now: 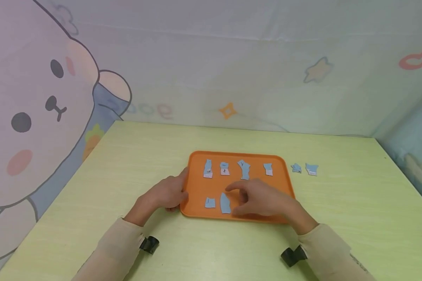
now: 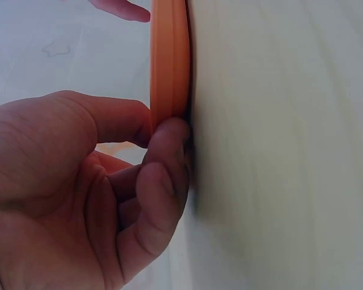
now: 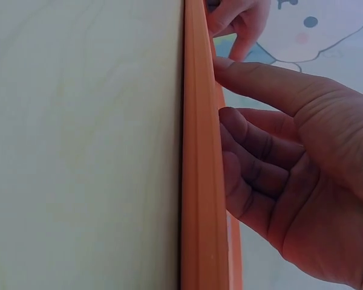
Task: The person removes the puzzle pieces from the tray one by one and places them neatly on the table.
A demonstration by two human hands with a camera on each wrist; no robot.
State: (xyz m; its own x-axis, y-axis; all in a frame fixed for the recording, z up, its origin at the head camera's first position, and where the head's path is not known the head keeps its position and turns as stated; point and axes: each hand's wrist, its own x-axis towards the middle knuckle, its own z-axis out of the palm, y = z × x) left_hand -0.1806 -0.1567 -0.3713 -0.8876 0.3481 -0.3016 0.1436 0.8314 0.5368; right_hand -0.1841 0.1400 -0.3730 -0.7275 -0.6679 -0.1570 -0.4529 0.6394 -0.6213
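An orange tray [image 1: 197,187] lies on the table with several light-blue paper pieces on it. My left hand [image 1: 169,191] grips the tray's left rim; in the left wrist view the thumb is over the rim [image 2: 169,66] and fingers curl at its outer side. Over the tray's front half is my right hand [image 1: 261,197], thumb and index finger spread apart, the other fingers bent. Nothing shows between them. Just left of them lies a tall curved blue piece [image 1: 225,203], beside a small squarish piece [image 1: 210,202]. The right wrist view shows the thumb near the tray's front rim [image 3: 202,181].
Along the tray's back half lie more pieces: a tall one [image 1: 208,169], a short one [image 1: 224,168], a forked one [image 1: 244,170] and a small one [image 1: 268,169]. Two pieces [image 1: 296,168] [image 1: 312,169] rest on the table [image 1: 355,203], right of the tray. A printed cloth [image 1: 197,70] hangs behind.
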